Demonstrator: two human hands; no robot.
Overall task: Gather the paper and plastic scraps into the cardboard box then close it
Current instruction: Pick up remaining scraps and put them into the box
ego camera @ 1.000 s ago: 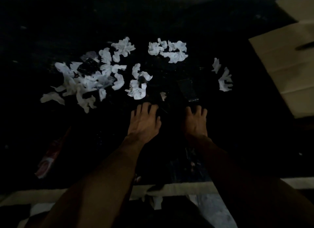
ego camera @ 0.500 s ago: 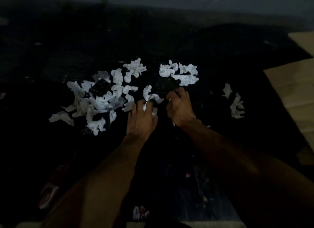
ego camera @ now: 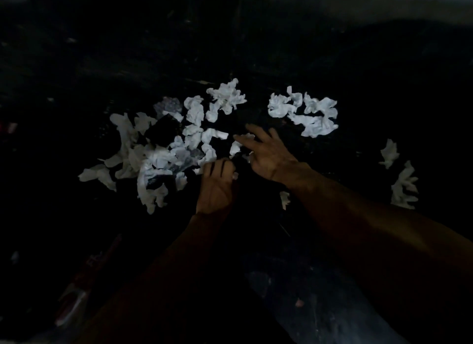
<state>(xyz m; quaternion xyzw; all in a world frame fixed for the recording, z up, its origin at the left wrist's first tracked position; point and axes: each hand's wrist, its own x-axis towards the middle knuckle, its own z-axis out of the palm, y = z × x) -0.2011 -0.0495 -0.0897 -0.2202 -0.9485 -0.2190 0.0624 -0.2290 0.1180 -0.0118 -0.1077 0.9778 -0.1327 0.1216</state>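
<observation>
Crumpled paper scraps (ego camera: 194, 110), white and matt, creased and rough-edged, lie across the middle of a dark surface (ego camera: 358, 69) whose finish looks dull and scuffed, flecked with pale specks. Among the paper on the left side sits a black plastic scrap (ego camera: 163, 133), smooth with a slight gloss. Just beyond it is a greyish, see-through plastic film (ego camera: 169, 105), wrinkled and faintly shiny. More film (ego camera: 185, 160), catching light in patches, shows between the paper toward the near edge. On the right side, further paper pieces (ego camera: 404, 187) look equally matt and creased. Close to the near edge the surface carries a smoother, faintly reflective patch (ego camera: 294, 292).
</observation>
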